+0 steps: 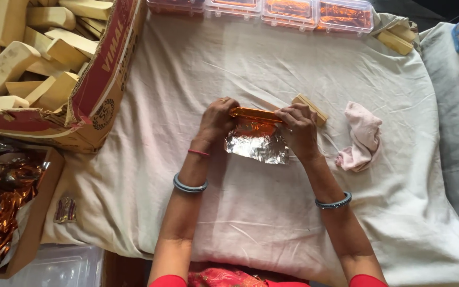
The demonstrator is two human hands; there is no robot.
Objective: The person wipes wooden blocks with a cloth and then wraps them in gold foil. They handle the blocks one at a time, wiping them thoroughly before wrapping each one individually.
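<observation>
Glossy crinkled orange-silver foil, matt creased cream cloth, rough torn cardboard box

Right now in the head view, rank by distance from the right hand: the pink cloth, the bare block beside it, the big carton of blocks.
From the right hand:
1. Bare block, touching distance, just behind the hand.
2. Pink cloth, to its right on the sheet.
3. Big carton of blocks, far left corner.

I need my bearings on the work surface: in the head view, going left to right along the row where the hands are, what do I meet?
Cardboard box of pale bars → left hand → foil-wrapped orange bar → right hand → bare pale bar → crumpled pink cloth.
</observation>
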